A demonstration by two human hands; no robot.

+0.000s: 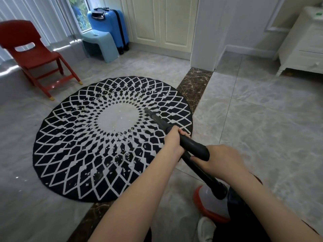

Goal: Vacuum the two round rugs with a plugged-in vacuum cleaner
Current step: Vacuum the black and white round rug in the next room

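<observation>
Both hands' fingers curled round the vacuum wand (176, 135), vacuum body (209, 201) half hidden behind arm.

A round black-and-white rug (111, 138) lies on the grey tiled floor (262, 119), scattered with small white specks, and the tip of the black vacuum nozzle (153, 117) rests just right of the rug's pale centre. The left hand (173, 142) grips the nozzle over the rug's right edge, and the right hand (218, 160) holds the hose (206, 175) just beyond it, near the red-and-grey vacuum body (209, 203). Behind the rug stand a red chair (33, 55), a pale blue stool (101, 44) and a blue suitcase (108, 23).
</observation>
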